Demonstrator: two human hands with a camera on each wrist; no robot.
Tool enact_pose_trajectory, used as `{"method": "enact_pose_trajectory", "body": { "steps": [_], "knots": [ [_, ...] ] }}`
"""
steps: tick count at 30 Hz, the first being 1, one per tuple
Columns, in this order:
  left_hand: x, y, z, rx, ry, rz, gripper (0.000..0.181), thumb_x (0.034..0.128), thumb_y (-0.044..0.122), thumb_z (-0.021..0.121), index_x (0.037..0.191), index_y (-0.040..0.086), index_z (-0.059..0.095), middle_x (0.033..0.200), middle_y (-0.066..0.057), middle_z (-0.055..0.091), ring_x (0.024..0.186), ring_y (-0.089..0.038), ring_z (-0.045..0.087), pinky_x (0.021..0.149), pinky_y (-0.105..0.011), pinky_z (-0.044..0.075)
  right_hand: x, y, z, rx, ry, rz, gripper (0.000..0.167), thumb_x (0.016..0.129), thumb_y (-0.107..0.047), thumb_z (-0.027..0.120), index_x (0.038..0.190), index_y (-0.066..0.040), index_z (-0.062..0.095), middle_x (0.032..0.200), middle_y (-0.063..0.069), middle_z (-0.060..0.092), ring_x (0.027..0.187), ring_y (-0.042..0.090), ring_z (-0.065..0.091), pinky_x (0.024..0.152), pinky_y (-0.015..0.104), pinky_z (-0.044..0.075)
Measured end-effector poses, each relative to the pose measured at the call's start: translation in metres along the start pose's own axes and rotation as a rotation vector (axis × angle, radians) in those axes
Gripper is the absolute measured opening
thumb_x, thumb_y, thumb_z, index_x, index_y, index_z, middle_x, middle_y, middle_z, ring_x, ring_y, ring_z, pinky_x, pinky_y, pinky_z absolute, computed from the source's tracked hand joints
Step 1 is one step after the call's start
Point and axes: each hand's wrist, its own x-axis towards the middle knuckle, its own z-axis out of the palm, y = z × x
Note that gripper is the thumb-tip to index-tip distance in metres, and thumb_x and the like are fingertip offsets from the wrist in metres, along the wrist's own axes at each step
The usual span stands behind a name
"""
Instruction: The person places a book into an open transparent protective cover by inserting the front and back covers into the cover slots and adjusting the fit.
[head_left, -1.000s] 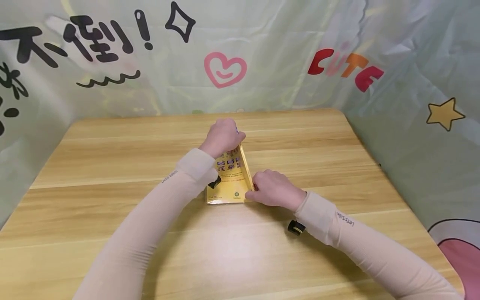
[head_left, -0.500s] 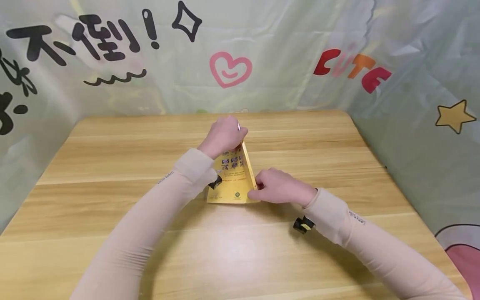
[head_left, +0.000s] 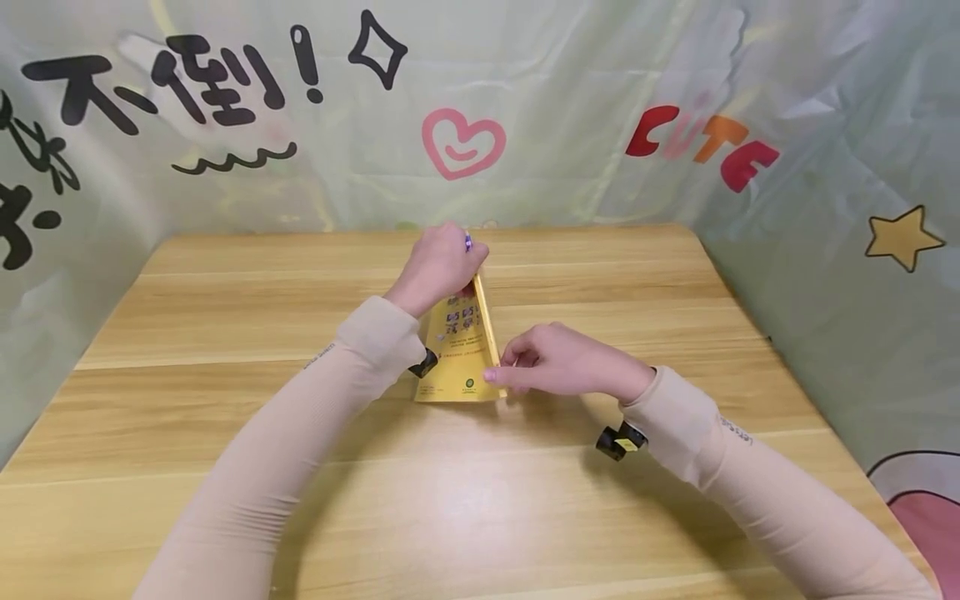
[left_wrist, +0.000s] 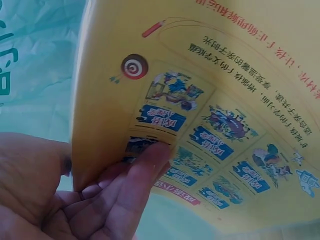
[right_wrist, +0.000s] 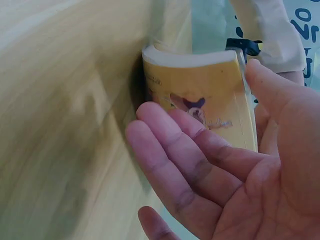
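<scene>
A yellow book (head_left: 457,367) stands tilted on the table, its printed back cover towards the left and its narrow spine edge uppermost. My left hand (head_left: 442,262) grips its far end from above. In the left wrist view, bent fingers (left_wrist: 132,192) lie against the back cover, which carries small pictures and Chinese text. My right hand (head_left: 570,358) is at the near right end of the book, with the thumb tip by the spine edge. The right wrist view shows loosely extended fingers (right_wrist: 185,155) in front of the other cover, not wrapped round it; white page edges show above.
The wood-grain table (head_left: 225,400) extends around the book on all sides. Behind it hangs a pale green printed cloth (head_left: 555,100), which also covers the right side (head_left: 825,275). Small black cameras (head_left: 621,442) sit under both wrists.
The book has swung more upright, and its near end has risen slightly. My right fingers have loosened from its near corner and drawn back to the right. The left hand keeps its grip.
</scene>
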Motion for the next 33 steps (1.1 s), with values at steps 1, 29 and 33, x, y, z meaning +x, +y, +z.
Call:
{"method": "enact_pose_trajectory", "body": {
  "steps": [1,29,33],
  "knots": [
    [0.0,0.0,-0.001,-0.001,0.006,-0.005,0.044,0.109,0.023,0.05,0.069,0.01,0.06,0.064,-0.008,0.073,0.073,-0.033,0.08,0.053,-0.024,0.048,-0.001,0.0,-0.001,-0.002,0.007,-0.001,0.034,0.104,-0.047,0.069,0.098,-0.015,0.08,0.092,0.003,0.082,0.084,0.016,0.076,0.079,0.033,0.06],
    [-0.006,0.001,-0.011,-0.097,0.027,-0.017,0.032,0.1114,0.024,0.045,0.094,0.004,0.063,0.082,-0.014,0.074,0.061,-0.021,0.076,0.058,-0.031,0.064,-0.01,0.016,-0.027,-0.118,0.089,0.081,0.07,0.106,-0.053,0.063,0.143,0.007,0.064,0.144,0.023,0.068,0.13,0.034,0.071,0.113,0.053,0.054],
    [-0.007,0.001,-0.012,-0.125,0.025,-0.015,0.033,0.1125,0.025,0.044,0.099,0.003,0.064,0.087,-0.016,0.074,0.061,-0.021,0.076,0.057,-0.029,0.063,-0.012,0.015,-0.03,-0.121,0.089,0.101,0.072,0.107,-0.053,0.062,0.147,0.006,0.061,0.149,0.024,0.064,0.136,0.037,0.066,0.117,0.055,0.051]
  ]
}}
